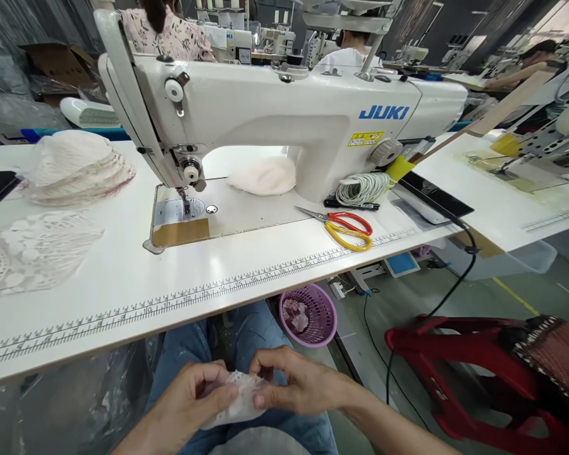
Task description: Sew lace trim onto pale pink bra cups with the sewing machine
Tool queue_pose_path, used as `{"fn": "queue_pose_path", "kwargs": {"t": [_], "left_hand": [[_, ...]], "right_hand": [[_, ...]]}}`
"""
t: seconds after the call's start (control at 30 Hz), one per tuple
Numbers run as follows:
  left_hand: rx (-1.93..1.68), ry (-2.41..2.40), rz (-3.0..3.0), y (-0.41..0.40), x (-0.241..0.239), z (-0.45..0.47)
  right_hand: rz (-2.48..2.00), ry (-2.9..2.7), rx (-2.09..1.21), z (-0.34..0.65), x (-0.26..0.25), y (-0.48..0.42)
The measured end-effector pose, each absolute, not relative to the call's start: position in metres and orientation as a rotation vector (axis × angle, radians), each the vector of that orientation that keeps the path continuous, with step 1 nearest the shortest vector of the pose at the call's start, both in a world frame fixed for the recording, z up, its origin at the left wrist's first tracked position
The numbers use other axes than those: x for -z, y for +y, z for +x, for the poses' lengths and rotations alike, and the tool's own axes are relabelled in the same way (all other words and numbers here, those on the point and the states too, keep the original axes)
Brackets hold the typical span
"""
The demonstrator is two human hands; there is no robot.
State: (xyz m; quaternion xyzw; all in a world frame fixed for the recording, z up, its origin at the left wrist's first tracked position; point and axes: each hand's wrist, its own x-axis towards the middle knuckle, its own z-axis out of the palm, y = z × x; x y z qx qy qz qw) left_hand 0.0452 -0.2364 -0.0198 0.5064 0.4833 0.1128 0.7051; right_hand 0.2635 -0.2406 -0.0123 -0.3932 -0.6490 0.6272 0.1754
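Observation:
Over my lap, a small piece of white lace fabric (241, 401) is stretched between my two hands. My left hand (196, 399) pinches its left side between thumb and fingers. On the right side, my right hand (291, 382) grips the same fabric with thumb and curled fingers. The fabric's lower part droops below the fingers, and some of it is hidden by them. Both hands are below the table's front edge, apart from the white sewing machine (265, 95) that stands on the table.
White lace pieces (38, 249) and a stack of white padded pieces (73, 167) lie at left. A white pad (265, 175) sits under the machine arm. Scissors (346, 229) rest near the table edge. A purple basket (330, 316) and red stool (446, 366) stand below. Other people work behind.

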Motion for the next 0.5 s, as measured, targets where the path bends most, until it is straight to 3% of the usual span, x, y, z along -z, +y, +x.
{"fn": "queue_pose_path", "kwargs": {"t": [0.5], "left_hand": [[-0.341, 1.12, 0.985, -0.237, 0.014, 0.043]], "right_hand": [[-1.088, -1.682, -1.78, 0.253, 0.014, -0.24]]}}
